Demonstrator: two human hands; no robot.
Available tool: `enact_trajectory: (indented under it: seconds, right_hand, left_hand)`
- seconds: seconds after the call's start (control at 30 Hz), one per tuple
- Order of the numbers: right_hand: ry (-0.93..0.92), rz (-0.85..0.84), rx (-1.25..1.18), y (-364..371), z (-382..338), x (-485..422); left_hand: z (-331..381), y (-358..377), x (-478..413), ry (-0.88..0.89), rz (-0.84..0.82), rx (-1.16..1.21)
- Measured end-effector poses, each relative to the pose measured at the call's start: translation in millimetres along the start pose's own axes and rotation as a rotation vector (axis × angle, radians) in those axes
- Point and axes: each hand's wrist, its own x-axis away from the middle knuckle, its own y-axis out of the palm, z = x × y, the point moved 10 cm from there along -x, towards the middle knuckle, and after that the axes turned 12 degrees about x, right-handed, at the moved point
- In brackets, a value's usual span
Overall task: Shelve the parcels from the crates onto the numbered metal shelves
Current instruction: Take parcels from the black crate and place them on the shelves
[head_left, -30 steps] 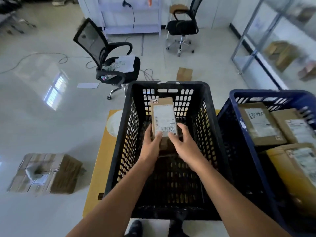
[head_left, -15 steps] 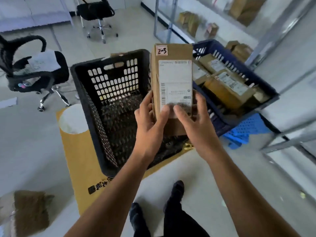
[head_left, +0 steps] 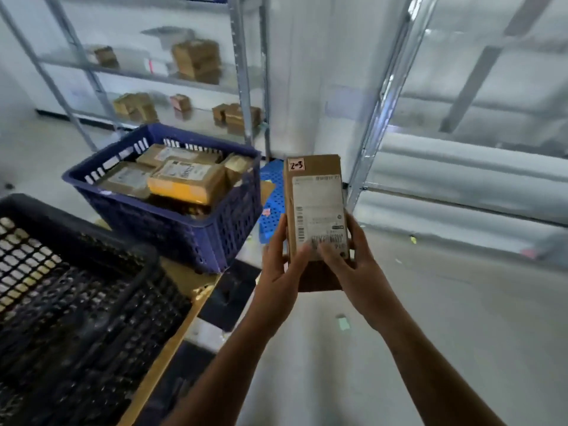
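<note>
Lifted clear of black slatted plastic crate [head_left: 70, 290], tall brown cardboard parcel [head_left: 315, 210] now faces grey metal shelf upright [head_left: 381, 99]; left hand [head_left: 281, 269] and right hand [head_left: 356, 265] grip its lower edges, bare floor beneath.

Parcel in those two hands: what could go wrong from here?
The left hand and right hand grip the parcel only at its lower end, so it might tip or slip. Its handwritten 2-3 sticker could be misread, sending it to the wrong spot. The blue crate stands close by, low down: a possible trip.
</note>
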Motion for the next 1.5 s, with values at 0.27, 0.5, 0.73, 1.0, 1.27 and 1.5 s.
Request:
enact_trajectory:
  seconds: [0.27,0.5,0.73,1.0,1.27,1.5]
  right_hand:
    - [0.182,0.226,-0.101,-222,136,59]
    - [0.331,0.450,-0.198,-358,216,94]
    - [0.467,0.626,-0.256,-455,290,93]
    - [0.528,0.780,-0.252,-567,329,45]
    - [0.558,0.974,-0.211,-681,377,31]
    - [0.572,1.000,-0.231,-800,468,17]
  left_hand:
    - [-100,241,-13,-0.194,-0.303,-0.059]
    - [-158,374,-41,-0.178,-0.470,-0.281]
    - [-211,461,-124,0.043,-0.644,-0.807]
    - [-269,597,-215,0.127,-0.870,-1.011]
    - [-316,749,-274,0.208,-1.043,-1.080]
    - [-389,892,-308,0.246,-1.106,-1.141]
